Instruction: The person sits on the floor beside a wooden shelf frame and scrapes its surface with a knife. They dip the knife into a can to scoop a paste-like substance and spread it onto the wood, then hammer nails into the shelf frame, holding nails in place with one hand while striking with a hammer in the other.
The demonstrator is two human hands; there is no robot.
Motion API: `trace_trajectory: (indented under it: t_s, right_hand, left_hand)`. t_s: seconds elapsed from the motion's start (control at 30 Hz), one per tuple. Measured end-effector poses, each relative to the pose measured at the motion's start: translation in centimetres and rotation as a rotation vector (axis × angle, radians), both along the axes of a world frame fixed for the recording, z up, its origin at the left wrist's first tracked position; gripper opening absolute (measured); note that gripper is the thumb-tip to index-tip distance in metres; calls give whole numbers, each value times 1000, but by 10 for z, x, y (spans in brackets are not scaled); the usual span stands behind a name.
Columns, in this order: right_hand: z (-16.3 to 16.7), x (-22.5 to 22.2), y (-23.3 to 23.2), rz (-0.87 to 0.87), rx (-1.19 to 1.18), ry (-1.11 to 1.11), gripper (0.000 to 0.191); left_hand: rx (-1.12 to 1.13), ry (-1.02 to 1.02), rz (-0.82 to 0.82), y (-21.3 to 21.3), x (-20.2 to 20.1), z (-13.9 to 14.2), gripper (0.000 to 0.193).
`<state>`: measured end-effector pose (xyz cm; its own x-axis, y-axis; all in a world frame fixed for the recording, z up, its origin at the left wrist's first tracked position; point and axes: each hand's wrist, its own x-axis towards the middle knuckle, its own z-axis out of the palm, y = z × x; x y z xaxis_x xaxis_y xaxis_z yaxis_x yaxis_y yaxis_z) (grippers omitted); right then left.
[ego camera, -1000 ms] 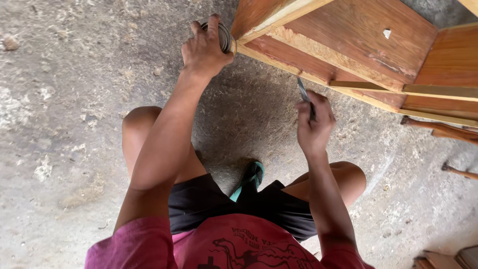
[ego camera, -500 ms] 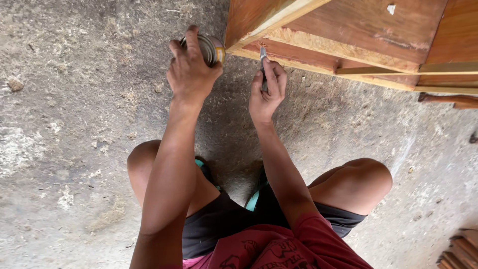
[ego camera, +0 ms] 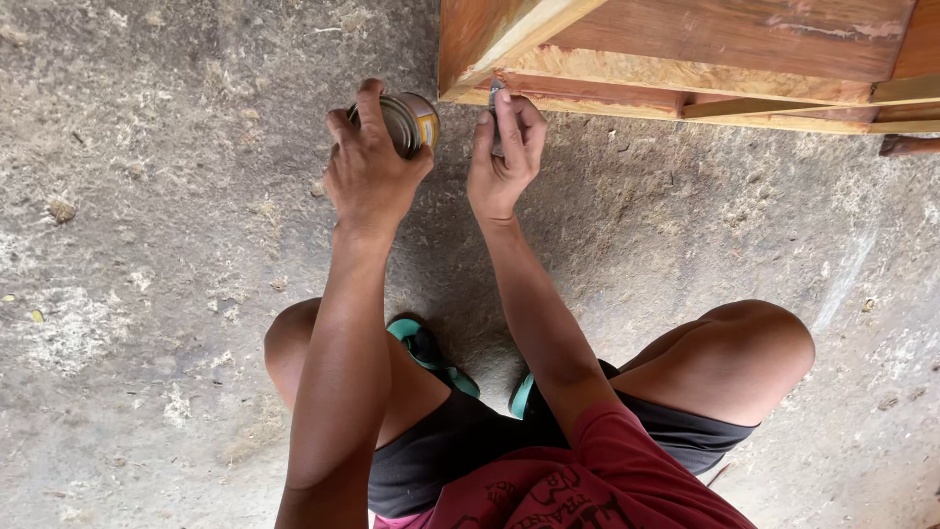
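Note:
My left hand [ego camera: 372,167] grips a small metal can [ego camera: 409,120] with a yellow label, held just left of the corner of a brown wooden piece of furniture [ego camera: 685,49]. My right hand [ego camera: 504,157] pinches a thin dark tool [ego camera: 495,106], likely a small brush, whose tip touches the lower edge of the wood near that corner. Both arms reach forward over my bent knees as I squat on the floor.
Rough grey concrete floor [ego camera: 147,245] spreads all around. My knees [ego camera: 754,333] and teal sandals [ego camera: 421,343] are below the hands. A dark wooden leg end [ego camera: 911,145] pokes in at the right edge.
My right hand has moved left along the wood's lower edge to its corner, close beside the can. The view has shifted, with the can and left hand now lower in frame.

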<state>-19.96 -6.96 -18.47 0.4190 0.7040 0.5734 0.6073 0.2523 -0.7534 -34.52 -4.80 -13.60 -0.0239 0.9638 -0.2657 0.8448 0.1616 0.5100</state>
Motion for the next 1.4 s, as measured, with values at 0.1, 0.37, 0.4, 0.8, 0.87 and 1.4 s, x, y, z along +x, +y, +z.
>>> trace_trajectory:
  t_s: [0.1,0.37,0.4,0.8,0.87,1.4]
  right_hand:
    - [-1,-5,12,-6,24,109,39]
    - [-5,-17,17,-26,63,135,36]
    - [-6,-16,14,-29,56,132,37]
    - [-9,17,-34,47,-91,17,52]
    - [-3,36,-35,26,-84,-50,51]
    - [122,98,-28,148,-341,-679,40]
  left_hand:
    - [-24,4,-4,-1,-2,2,96]
    - [-19,-19,9,-8,-7,8,95]
    - [-23,-24,12,-8,-8,9,96]
    - [-34,-19,-12,-5,-7,12,94]
    - [-54,-10,-19,-4,-6,11,93]
    - [-60,-26,-22,4,1,0,95]
